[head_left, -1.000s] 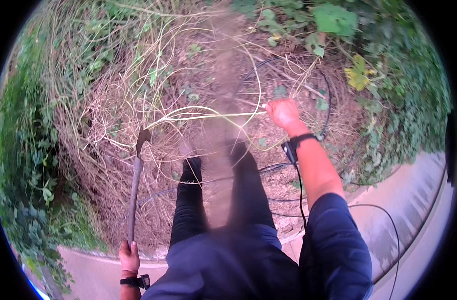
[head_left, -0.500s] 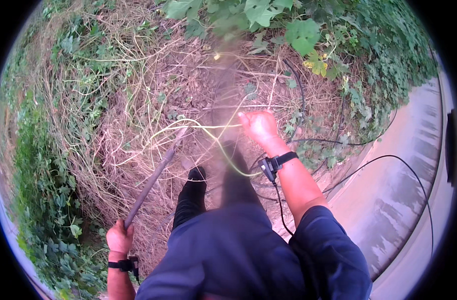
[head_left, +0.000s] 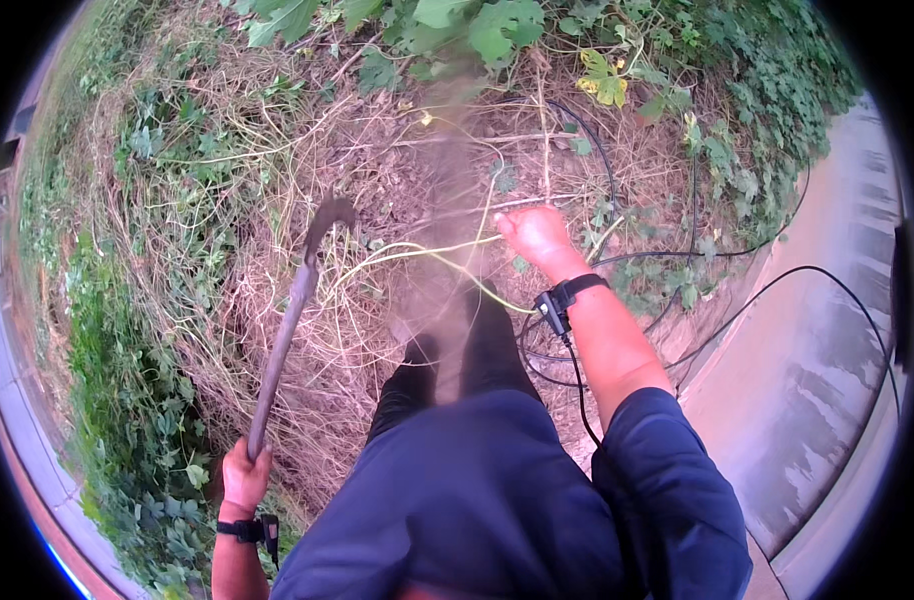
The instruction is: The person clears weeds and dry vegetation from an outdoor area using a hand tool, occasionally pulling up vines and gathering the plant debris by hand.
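My left hand (head_left: 244, 474) is closed round the lower end of a long wooden handle. It belongs to a sickle (head_left: 286, 348), whose curved dark blade (head_left: 329, 214) is at the upper end, over the dry stalks and apart from my right hand. My right hand (head_left: 537, 238) is closed on a pale green vine (head_left: 429, 252). From the fist the vine's thin stems run left across the ground and loop back toward the wrist. A black strap with a small device and a cable is on each wrist; on the right one the cable shows plainly.
Dry stalks (head_left: 267, 215) cover the slope before my legs. Leafy green plants (head_left: 137, 400) grow at the left, with more at the top and upper right. A black hose or cable (head_left: 667, 254) loops through the brush. A concrete ledge (head_left: 777, 430) runs along the right.
The sickle has swung upward and its curved blade now shows. My right hand has shifted slightly right and still grips the vine. The whole view has shifted a little.
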Available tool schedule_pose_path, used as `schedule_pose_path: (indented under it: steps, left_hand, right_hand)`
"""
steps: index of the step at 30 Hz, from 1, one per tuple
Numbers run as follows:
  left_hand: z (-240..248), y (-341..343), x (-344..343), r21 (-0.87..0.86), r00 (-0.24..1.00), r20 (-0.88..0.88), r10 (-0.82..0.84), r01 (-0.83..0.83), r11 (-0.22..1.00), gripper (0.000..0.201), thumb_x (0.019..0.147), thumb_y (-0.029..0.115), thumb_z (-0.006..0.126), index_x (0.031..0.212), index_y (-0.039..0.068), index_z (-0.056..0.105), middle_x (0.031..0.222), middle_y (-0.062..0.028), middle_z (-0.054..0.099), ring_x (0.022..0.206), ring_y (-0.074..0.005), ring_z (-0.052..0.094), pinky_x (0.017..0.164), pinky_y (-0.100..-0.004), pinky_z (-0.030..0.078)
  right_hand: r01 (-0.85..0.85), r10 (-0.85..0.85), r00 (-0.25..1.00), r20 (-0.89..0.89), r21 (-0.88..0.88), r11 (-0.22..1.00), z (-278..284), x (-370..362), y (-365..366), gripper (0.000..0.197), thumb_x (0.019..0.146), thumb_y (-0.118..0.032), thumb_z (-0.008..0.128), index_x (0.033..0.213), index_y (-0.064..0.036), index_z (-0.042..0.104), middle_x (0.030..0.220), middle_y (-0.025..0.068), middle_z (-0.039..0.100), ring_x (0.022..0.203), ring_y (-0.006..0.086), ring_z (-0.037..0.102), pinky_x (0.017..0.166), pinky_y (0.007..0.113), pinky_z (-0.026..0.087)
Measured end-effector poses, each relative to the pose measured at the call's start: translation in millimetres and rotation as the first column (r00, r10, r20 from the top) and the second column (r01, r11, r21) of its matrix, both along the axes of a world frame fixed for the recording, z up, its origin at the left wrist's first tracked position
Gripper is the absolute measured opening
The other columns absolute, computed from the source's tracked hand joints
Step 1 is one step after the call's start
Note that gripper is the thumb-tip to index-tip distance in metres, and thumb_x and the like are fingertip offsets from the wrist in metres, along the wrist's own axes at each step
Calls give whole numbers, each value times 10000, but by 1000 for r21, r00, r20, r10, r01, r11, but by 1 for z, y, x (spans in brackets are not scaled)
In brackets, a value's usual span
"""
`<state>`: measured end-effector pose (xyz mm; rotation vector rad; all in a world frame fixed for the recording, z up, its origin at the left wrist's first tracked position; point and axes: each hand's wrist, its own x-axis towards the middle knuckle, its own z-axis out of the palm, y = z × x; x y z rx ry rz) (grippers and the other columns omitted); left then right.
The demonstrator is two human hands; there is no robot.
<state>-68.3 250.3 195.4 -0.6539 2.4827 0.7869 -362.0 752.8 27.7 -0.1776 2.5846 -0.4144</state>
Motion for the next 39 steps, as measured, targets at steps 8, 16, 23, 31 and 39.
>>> schedule_pose_path:
  steps: [8, 16, 23, 31, 39]
  left_hand:
    - [-35, 157, -228, 70, 893, -135, -430, 441, 895, 320, 898, 327, 598, 867, 9, 578, 632, -121, 573, 551, -224, 559, 523, -358, 438]
    - [-83, 311, -370, 164, 774, -321, -546, 613, 773, 470, 910, 491, 505, 887, 28, 583, 732, -169, 619, 700, -335, 624, 656, -447, 477]
    - [-108, 158, -263, -108, 915, 81, -395, 402, 909, 455, 886, 452, 564, 858, -1, 576, 725, -213, 618, 689, -399, 607, 618, -463, 468]
    - [-29, 33, -10, 45, 934, 231, 271, -289, 956, 386, 933, 388, 544, 807, 24, 548, 596, 0, 503, 506, -88, 480, 463, -267, 406]
    - [-30, 33, 60, 405, 515, 129, 847, -808, 429, 347, 969, 401, 464, 768, 121, 427, 529, 50, 383, 381, -65, 352, 341, -228, 291]
  right_hand:
    - [30, -49, 989, -143, -129, 991, -3, 5, -11, 387, 926, -381, 424, 823, -147, 714, 857, 55, 696, 850, 232, 634, 976, 396, 365]
    - [-5, -4, 991, -137, -67, 998, 3, 0, -8, 344, 917, -355, 444, 794, -159, 697, 832, 44, 695, 836, 227, 640, 940, 395, 383]
    - [-3, 26, 995, 100, -226, 974, 16, 2, -9, 364, 924, -368, 438, 766, -155, 687, 807, 55, 685, 779, 282, 639, 801, 409, 471]
    - [-56, 279, 911, 304, -579, 813, 16, 97, -120, 452, 939, -428, 420, 745, -84, 638, 735, 140, 630, 684, 336, 584, 654, 427, 451]
    - [210, 195, 800, 567, -570, 794, 19, 125, -205, 384, 941, -373, 501, 1011, -28, 655, 865, 106, 671, 801, 186, 619, 757, 339, 491]
